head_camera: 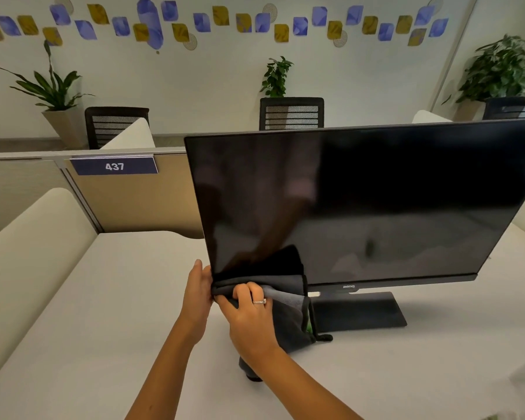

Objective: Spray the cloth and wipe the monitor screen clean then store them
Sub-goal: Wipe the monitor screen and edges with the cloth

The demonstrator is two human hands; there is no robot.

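Nearest, the right hand (249,310) should draw the cloth (285,301) along the monitor (346,201) bottom edge with light, even pressure while the left hand (198,286) braces the frame. It grips the cloth, bunched at the monitor's lower left corner. The left hand's fingers are hidden behind that corner, so I cannot tell its grip.

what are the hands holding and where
Right hand grips the bunched grey cloth at the monitor's lower left corner; left hand rests against that corner, fingers hidden.
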